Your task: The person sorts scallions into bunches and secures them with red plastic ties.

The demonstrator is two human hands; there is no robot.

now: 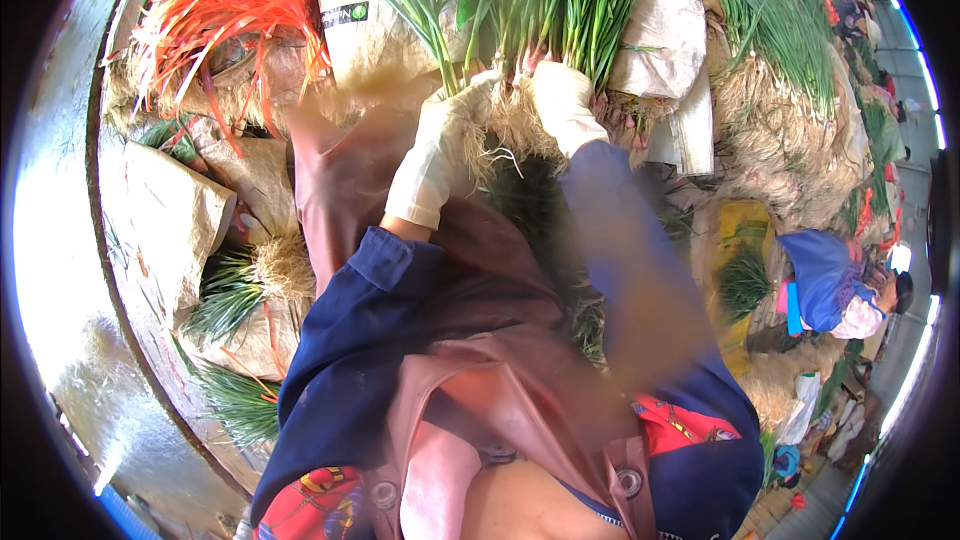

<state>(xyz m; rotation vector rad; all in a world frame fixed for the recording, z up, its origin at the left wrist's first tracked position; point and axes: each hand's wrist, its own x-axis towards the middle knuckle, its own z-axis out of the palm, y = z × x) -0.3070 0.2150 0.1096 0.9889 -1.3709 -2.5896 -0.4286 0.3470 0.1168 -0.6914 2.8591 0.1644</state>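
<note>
- Gloved left hand (440, 145) and right hand (562, 100) close around a green onion bunch (540, 10) at its rooty base.
- Grip seems firm; keeping roots level likely helps.
- Orange ties (220, 0) lie left.

Premises appear to be a produce-handling site, likely a market or packing yard for green onions. Evidence: large heaps of green onions (770, 20) with root ends exposed, stacked along the right; woven sacks (160, 220) laid on the ground; a bundle of orange tying strips (220, 0); another worker (830, 285) crouched among the piles at right
</note>
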